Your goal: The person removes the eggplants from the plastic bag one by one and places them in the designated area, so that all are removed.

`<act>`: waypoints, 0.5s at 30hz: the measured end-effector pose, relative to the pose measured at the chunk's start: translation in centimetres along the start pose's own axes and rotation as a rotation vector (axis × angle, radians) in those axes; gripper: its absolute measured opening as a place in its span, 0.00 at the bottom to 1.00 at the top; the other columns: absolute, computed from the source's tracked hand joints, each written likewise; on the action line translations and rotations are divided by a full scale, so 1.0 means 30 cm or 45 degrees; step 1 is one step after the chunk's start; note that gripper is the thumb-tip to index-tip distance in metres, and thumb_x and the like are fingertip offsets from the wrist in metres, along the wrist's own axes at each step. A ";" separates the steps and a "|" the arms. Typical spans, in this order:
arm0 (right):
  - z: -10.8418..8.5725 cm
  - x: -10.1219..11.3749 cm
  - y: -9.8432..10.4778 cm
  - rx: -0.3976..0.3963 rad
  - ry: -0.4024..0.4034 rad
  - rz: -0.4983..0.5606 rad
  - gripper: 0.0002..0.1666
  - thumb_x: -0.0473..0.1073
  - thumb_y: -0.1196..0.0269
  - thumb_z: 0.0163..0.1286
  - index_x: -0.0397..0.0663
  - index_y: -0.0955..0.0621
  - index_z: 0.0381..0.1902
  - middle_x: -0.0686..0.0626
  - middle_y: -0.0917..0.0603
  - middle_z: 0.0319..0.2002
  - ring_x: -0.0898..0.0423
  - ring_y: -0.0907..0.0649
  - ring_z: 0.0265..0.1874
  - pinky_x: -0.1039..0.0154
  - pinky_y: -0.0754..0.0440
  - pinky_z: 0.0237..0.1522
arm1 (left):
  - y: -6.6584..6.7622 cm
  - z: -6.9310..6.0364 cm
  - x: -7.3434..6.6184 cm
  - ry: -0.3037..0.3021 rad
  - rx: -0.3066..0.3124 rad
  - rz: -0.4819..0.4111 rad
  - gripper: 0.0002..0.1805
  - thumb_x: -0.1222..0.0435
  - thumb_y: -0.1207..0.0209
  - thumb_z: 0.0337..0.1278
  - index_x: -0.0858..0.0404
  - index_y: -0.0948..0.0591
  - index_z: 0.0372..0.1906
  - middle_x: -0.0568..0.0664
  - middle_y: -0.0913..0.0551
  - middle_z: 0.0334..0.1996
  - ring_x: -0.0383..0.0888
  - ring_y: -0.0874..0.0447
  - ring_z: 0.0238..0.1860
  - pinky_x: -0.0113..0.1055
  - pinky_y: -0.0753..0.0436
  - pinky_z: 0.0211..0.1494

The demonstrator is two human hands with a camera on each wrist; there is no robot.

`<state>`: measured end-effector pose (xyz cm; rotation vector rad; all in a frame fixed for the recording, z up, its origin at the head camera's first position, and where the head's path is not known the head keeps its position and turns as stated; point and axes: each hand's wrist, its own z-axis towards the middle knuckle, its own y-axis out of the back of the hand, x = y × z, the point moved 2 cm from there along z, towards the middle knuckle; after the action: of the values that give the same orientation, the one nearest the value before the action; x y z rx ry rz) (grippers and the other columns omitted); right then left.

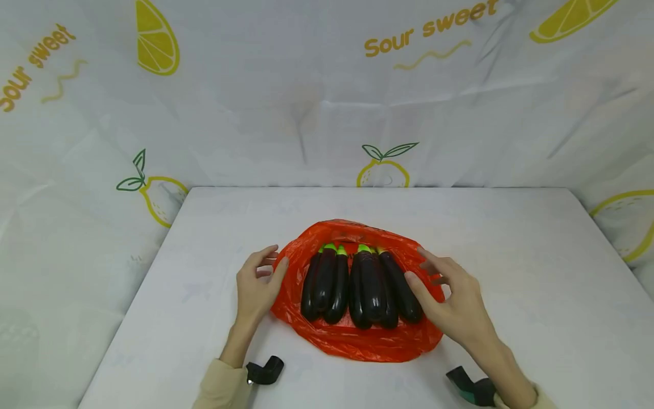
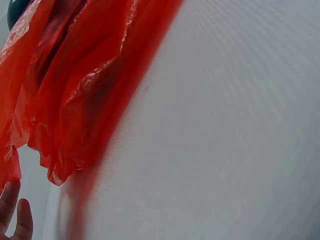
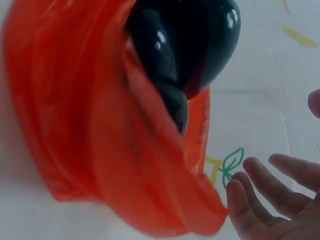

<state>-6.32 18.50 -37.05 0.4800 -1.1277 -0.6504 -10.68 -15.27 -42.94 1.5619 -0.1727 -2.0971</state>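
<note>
Several dark, glossy eggplants [image 1: 373,287] with green stem ends lie side by side in an opened red plastic bag [image 1: 357,346]. At the bag's left edge is my left hand [image 1: 259,284], fingers loosely bent, the fingertips at the plastic. My right hand [image 1: 455,298] is at the right edge, thumb near the rightmost eggplant, fingers spread and slightly bent. The left wrist view has the bag's crumpled side [image 2: 85,100] above the fingertips [image 2: 24,220]. In the right wrist view, the relaxed right hand [image 3: 285,200] is beside the bag's rim, with eggplants [image 3: 155,45] inside.
The bag rests on a white table [image 1: 521,255]. Behind it hangs a white cloth [image 1: 255,113] printed with lemons and lettering. Black straps or mounts [image 1: 265,370] are on both wrists, close above the tabletop.
</note>
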 end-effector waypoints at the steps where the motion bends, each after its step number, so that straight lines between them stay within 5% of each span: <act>1: 0.001 0.003 -0.006 0.008 0.009 0.012 0.31 0.41 0.29 0.63 0.41 0.20 0.64 0.46 0.13 0.39 0.51 0.16 0.37 0.67 0.15 0.40 | -0.004 0.000 0.003 0.014 -0.006 -0.021 0.19 0.65 0.32 0.59 0.67 0.15 0.55 0.57 0.12 0.43 0.49 0.15 0.42 0.36 0.15 0.45; 8: 0.004 0.027 -0.055 0.067 0.009 0.083 0.28 0.41 0.29 0.63 0.39 0.18 0.61 0.47 0.15 0.37 0.55 0.17 0.34 0.66 0.14 0.36 | -0.030 0.001 0.029 0.072 -0.059 -0.129 0.11 0.65 0.32 0.60 0.63 0.11 0.47 0.57 0.11 0.37 0.34 0.21 0.37 0.26 0.19 0.39; 15: 0.014 0.045 -0.096 0.097 0.011 0.120 0.30 0.42 0.28 0.62 0.40 0.19 0.61 0.44 0.14 0.40 0.54 0.17 0.36 0.66 0.15 0.37 | -0.046 0.005 0.056 0.155 -0.094 -0.190 0.11 0.64 0.32 0.61 0.65 0.10 0.45 0.60 0.13 0.33 0.32 0.23 0.34 0.20 0.23 0.36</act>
<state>-7.00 15.48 -37.88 0.4908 -1.1630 -0.5244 -11.60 -14.90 -44.87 1.6980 0.0654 -2.0858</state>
